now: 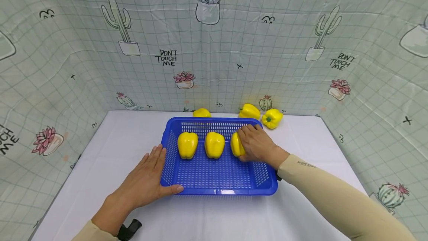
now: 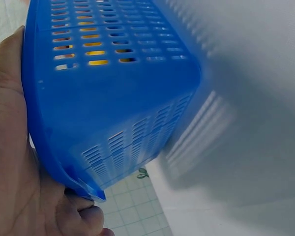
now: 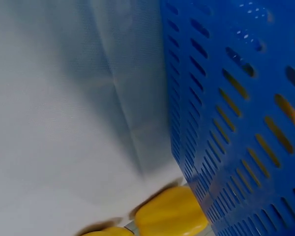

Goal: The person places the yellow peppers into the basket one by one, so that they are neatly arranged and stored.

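Note:
A blue plastic basket [image 1: 214,192] with slotted walls stands on the white-covered table. Inside it, a yellow bell pepper [image 1: 187,145] on the left and another yellow bell pepper [image 1: 214,144] in the middle form a row. My right hand [image 1: 259,142] reaches over the basket's right side and grips a third yellow bell pepper [image 1: 236,145], covering its right part. My left hand [image 1: 143,179] rests along the basket's left rim, fingers extended and thumb lying on the front corner. In the left wrist view, that hand [image 2: 10,147] lies against the basket's rim [image 2: 34,113].
Behind the basket sits a yellow bell pepper [image 1: 202,112], partly hidden by the back rim. Two more, one yellow bell pepper [image 1: 249,111] and another yellow bell pepper [image 1: 272,118], lie at the back right. A patterned cloth [image 1: 214,47] hangs behind the table [image 1: 130,133] and along both sides.

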`<action>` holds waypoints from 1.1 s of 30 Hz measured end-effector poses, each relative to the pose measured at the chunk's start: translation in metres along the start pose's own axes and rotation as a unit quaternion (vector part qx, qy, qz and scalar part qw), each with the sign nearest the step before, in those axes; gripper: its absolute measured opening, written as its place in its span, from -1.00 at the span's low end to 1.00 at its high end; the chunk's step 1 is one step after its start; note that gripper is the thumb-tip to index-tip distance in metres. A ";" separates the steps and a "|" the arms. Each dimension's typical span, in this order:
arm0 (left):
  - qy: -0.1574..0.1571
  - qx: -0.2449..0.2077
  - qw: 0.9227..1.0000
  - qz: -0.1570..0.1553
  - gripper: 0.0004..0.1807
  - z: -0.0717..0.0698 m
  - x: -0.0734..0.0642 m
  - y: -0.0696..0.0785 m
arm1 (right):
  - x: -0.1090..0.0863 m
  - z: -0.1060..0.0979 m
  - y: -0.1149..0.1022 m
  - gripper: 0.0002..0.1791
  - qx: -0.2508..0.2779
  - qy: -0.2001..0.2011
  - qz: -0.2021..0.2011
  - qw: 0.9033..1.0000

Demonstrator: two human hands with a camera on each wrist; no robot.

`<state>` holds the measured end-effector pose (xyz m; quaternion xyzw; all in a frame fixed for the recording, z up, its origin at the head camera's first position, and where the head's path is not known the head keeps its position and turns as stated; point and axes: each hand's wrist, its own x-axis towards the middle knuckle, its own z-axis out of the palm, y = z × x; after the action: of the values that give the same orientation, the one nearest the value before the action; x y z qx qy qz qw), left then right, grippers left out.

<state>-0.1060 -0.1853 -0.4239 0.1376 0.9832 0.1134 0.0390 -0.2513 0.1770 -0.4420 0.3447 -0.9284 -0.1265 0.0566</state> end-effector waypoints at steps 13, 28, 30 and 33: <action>0.006 0.000 1.000 0.003 0.47 0.000 0.000 0.000 | 0.002 0.004 -0.001 0.02 -0.036 -0.028 0.000 0.999; 0.004 -0.009 1.000 0.000 0.47 0.000 -0.001 0.000 | 0.001 0.005 -0.002 0.11 -0.038 -0.033 0.001 0.999; 0.004 -0.011 1.000 0.000 0.47 0.000 0.000 0.000 | 0.001 0.004 -0.003 0.11 -0.037 -0.034 0.002 0.999; 0.001 -0.013 1.000 -0.003 0.47 0.001 0.000 0.000 | 0.001 0.003 -0.003 0.12 -0.037 -0.037 0.002 0.999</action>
<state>-0.1060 -0.1855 -0.4249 0.1341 0.9820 0.1266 0.0399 -0.2506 0.1747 -0.4458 0.3353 -0.9254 -0.1730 0.0349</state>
